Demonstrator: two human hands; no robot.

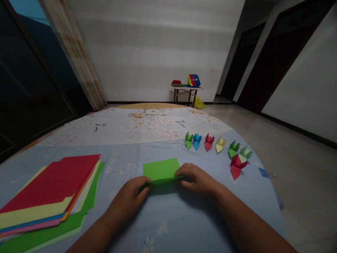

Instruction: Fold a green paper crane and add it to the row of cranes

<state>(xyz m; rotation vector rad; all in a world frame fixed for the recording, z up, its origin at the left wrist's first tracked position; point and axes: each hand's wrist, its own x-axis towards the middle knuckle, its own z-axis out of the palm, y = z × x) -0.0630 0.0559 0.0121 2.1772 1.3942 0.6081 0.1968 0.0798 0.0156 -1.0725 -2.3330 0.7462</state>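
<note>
I log: green sheet (161, 169) | my left hand (130, 198), right hand (197, 179) fingers pinching its near fold | paper stack (52, 189) left

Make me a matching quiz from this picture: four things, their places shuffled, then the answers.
1. green paper sheet
2. stack of coloured paper sheets, red topmost
3. row of small folded paper figures
4. small dark-legged table

A. against the far wall
B. pinched by left hand and right hand
C. left on the light blue cloth
D. right side of that cloth

Pairs: 1-B, 2-C, 3-D, 4-A
</note>
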